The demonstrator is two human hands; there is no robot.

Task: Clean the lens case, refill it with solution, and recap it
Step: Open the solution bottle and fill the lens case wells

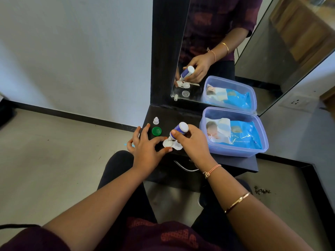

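Observation:
The white lens case (175, 145) lies open on the black shelf (235, 163) near its front edge. My right hand (192, 142) grips a small white and blue solution bottle (178, 130), tipped nozzle-down over the case's left well. My left hand (145, 144) steadies the case, thumb and forefinger touching its left side, the other fingers spread. A green case cap (156, 131) lies just behind my left hand. The bottle's small clear cap (155, 120) stands farther back. Any second case cap is hidden.
A lilac plastic box (235, 151) holding a blue pack of wet wipes (241, 136) sits on the shelf's right half. A mirror (226, 51) rises behind the shelf. A metal drawer handle (183, 166) curves below the front edge. The floor lies to the left.

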